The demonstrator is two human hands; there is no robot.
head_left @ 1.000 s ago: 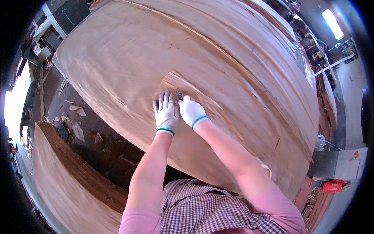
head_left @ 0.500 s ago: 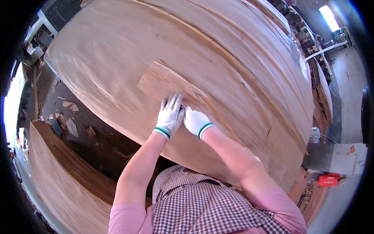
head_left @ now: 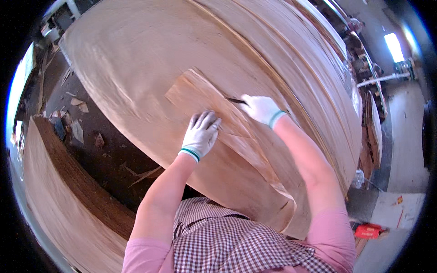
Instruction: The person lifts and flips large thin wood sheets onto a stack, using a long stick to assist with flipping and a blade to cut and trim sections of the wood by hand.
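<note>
My left hand [head_left: 200, 135], in a white glove with a green cuff band, presses down on a strip of thin wood veneer [head_left: 186, 92], fingers spread and slightly bent. The strip lies on a large pale veneer sheet [head_left: 132, 50], and its long edge runs toward me, curling up near my right arm. To the right and a little farther off, my gloved right hand [head_left: 262, 110] is closed around a dark, narrow knife [head_left: 235, 100]. The knife's tip points left, at the strip's far-right edge. The grip inside my fist is hidden.
At the lower left stands another stack of veneer sheets [head_left: 73, 191] with brown layered edges. Wood scraps [head_left: 77, 129] litter the dark floor between. Long ridges [head_left: 273, 82] run across the large sheet. A red object [head_left: 368, 230] lies at the lower right.
My right hand has moved right and away from my left hand, and the knife now shows. The veneer strip's near part has lifted and curled. My left hand stays on the veneer.
</note>
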